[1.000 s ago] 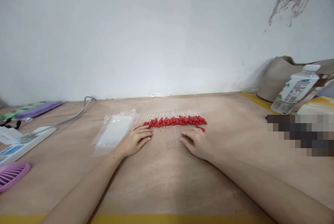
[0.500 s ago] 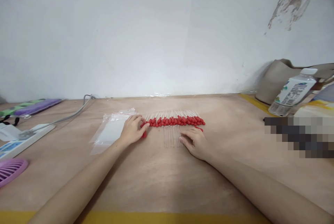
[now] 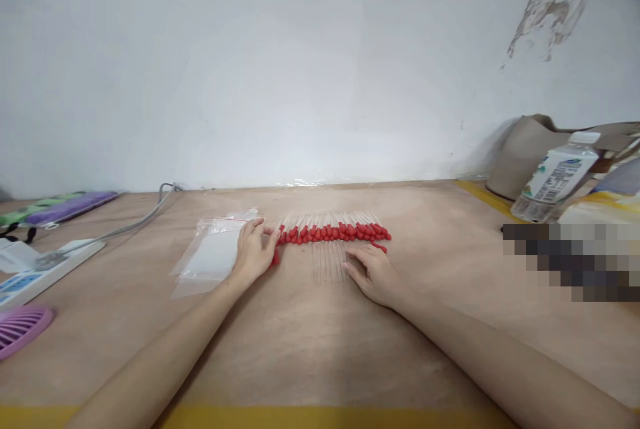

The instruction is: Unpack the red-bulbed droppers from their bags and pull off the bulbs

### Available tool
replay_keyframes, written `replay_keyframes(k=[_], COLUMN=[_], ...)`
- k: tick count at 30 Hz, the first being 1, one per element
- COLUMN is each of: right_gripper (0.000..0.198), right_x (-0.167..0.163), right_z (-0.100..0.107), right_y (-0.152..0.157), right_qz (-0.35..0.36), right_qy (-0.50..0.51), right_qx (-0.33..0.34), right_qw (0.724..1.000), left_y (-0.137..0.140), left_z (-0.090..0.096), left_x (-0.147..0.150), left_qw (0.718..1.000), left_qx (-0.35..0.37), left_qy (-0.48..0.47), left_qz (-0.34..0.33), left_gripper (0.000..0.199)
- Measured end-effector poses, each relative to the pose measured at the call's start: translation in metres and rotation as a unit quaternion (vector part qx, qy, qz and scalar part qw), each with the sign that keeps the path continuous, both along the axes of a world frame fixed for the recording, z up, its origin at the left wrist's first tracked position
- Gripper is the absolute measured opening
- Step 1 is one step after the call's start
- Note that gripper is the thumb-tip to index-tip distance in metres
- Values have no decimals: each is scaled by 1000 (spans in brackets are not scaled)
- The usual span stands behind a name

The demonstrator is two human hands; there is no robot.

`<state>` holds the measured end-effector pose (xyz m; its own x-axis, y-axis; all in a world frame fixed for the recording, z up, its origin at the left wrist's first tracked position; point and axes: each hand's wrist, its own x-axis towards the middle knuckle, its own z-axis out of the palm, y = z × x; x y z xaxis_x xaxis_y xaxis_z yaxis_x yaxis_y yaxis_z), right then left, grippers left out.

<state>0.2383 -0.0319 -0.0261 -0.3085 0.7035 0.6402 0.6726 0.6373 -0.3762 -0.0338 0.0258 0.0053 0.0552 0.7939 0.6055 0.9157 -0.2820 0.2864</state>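
Observation:
A row of thin pale sticks with red bulb-shaped ends [image 3: 333,233] lies across the middle of the table, red ends toward me. My left hand [image 3: 254,254] rests at the row's left end, fingers and thumb apart, touching or very close to the nearest red ends. Below the row lie several thin clear sticks [image 3: 327,262], side by side. My right hand [image 3: 374,273] lies at their right edge with bent fingers, thumb and forefinger apart. Single red pieces show beside each hand. Whether the fingertips pinch anything is too small to see.
Clear plastic bags [image 3: 210,256] lie left of my left hand. Farther left are a power strip [image 3: 75,257] with a grey cable, a purple pouch [image 3: 75,208] and a pink slotted object [image 3: 25,329]. A plastic bottle [image 3: 557,179] leans against a grey-brown bag [image 3: 515,156] at right.
My left hand has shifted slightly and its fingers have drawn up a little at the row's left end. The right hand stays about where it was. The whole view has moved slightly.

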Motion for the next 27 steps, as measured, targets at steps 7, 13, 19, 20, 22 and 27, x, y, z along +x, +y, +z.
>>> replay_keyframes(k=[7, 13, 19, 20, 22, 27], right_gripper=[59, 43, 18, 16, 15, 15], right_x=[4, 9, 4, 3, 1, -4], right_z=[9, 9, 7, 8, 8, 8], right_y=[-7, -8, -8, -9, -11, -17], right_qz=[-29, 30, 76, 79, 83, 92], right_qy=[28, -71, -86, -87, -87, -86], right_qx=[59, 111, 138, 137, 137, 136], right_qw=[997, 991, 984, 983, 983, 983], left_y=[-61, -65, -65, -66, -66, -65], left_z=[2, -8, -7, -7, -7, -12], left_x=[24, 40, 39, 40, 42, 50], left_qw=[976, 945, 941, 941, 939, 915], left_qx=[55, 46, 49, 47, 41, 79], left_qy=[-6, -4, 0, 7, 32, 87], left_qz=[-213, -324, -336, -336, -341, -386], left_gripper=[12, 6, 8, 13, 28, 27])
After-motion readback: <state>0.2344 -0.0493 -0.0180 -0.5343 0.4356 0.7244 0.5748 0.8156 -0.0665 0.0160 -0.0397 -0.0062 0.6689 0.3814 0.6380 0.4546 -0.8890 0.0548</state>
